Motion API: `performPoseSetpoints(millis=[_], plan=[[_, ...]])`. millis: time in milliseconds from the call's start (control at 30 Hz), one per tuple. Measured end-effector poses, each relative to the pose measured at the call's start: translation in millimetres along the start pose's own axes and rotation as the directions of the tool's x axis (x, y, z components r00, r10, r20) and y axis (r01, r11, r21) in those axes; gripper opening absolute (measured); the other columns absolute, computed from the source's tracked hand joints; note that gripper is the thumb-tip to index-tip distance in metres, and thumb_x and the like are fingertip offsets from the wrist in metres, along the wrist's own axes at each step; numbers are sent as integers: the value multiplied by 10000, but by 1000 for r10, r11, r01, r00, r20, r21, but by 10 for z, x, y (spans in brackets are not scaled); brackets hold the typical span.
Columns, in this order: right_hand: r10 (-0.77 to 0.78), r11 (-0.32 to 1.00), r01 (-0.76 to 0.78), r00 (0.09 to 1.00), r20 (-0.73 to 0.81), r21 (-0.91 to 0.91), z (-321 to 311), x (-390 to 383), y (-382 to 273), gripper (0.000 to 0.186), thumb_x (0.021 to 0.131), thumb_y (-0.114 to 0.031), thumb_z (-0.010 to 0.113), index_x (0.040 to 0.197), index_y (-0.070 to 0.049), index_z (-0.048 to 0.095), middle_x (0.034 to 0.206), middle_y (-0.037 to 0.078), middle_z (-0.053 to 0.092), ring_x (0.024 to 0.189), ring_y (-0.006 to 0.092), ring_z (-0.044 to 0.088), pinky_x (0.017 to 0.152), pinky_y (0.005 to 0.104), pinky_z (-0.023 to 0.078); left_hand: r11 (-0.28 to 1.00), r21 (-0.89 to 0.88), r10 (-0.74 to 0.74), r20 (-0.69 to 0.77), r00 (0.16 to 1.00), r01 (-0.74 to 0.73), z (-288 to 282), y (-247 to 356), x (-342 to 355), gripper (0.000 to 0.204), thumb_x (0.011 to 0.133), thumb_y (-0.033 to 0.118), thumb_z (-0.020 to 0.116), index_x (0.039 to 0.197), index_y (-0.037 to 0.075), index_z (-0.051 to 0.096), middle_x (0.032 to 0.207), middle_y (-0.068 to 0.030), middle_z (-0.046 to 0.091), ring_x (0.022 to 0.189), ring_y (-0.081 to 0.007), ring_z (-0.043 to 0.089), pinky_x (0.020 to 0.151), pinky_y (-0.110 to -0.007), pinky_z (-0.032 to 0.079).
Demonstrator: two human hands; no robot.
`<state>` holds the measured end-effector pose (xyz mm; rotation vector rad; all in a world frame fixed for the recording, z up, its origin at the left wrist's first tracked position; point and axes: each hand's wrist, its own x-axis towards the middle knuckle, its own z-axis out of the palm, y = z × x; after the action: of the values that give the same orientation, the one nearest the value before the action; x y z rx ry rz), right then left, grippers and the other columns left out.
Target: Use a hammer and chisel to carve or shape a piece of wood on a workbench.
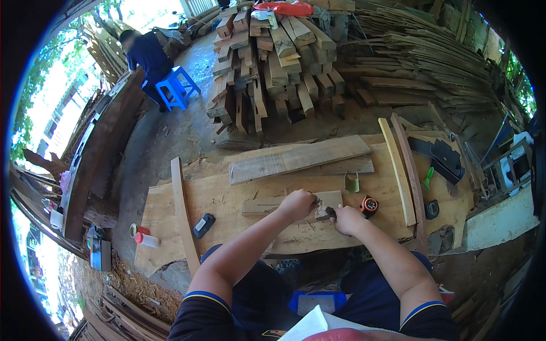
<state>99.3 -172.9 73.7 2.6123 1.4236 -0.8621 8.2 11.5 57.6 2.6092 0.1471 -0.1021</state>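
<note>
A short wooden beam (261, 206) lies crosswise on the big slab workbench (216, 221) before me, with a cut and wood chips near its right end. My left hand (298, 205) is closed over the beam, a small dark thing at its fingertips that I cannot make out. Just to the right, my right hand (348, 220) is closed around a short dark tool (330, 212), its end at the beam's near edge. The tool's kind is hidden by the fingers. Beside that hand sits an orange and black tape measure (369, 205).
Loose boards (298, 159) lie behind the beam; long strips (398, 170) lie at right by a black case (446, 161) and green brush (429, 178). A black device (203, 225) and red-capped bottle (147, 240) stand left. Stacked timber (273, 62) rises behind. A person (149, 59) sits far left.
</note>
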Motion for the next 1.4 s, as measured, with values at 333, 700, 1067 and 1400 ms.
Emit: performPoseSetpoints(millis=[333, 700, 1067, 1400], plan=[[-6, 1000, 6, 1000, -3, -1, 38, 29, 24, 433, 965, -321, 462, 1110, 69, 583, 714, 136, 684, 712, 273, 692, 708, 415, 560, 1000, -5, 9, 1, 1000, -9, 2, 15, 8, 235, 846, 242, 651, 833, 10, 691, 813, -206, 666, 811, -391, 647, 760, -466, 521], [7, 1000, -7, 1000, 29, 6, 51, 37, 37, 452, 968, -308, 444, 1192, 71, 545, 683, 119, 678, 666, 256, 689, 667, 399, 560, 998, 23, 51, 26, 998, -52, 48, 0, 17, 240, 859, 239, 643, 836, 5, 686, 843, -201, 668, 836, -390, 643, 765, -460, 521], [1, 1000, -1, 1000, 7, -16, 97, 65, 53, 477, 944, -320, 464, 1212, 66, 542, 785, 161, 696, 731, 281, 694, 725, 415, 560, 996, 3, 88, -53, 995, -88, 121, -44, 21, 225, 856, 244, 647, 773, 38, 686, 784, -187, 668, 768, -386, 652, 717, -466, 535], [-16, 1000, 16, 998, -58, -10, 106, 62, 45, 434, 943, -310, 482, 1160, 56, 566, 796, 185, 685, 722, 284, 690, 714, 411, 561, 999, -3, 40, 31, 999, -40, 81, -15, 20, 215, 863, 219, 633, 837, 12, 687, 854, -189, 670, 847, -376, 642, 785, -453, 513]])
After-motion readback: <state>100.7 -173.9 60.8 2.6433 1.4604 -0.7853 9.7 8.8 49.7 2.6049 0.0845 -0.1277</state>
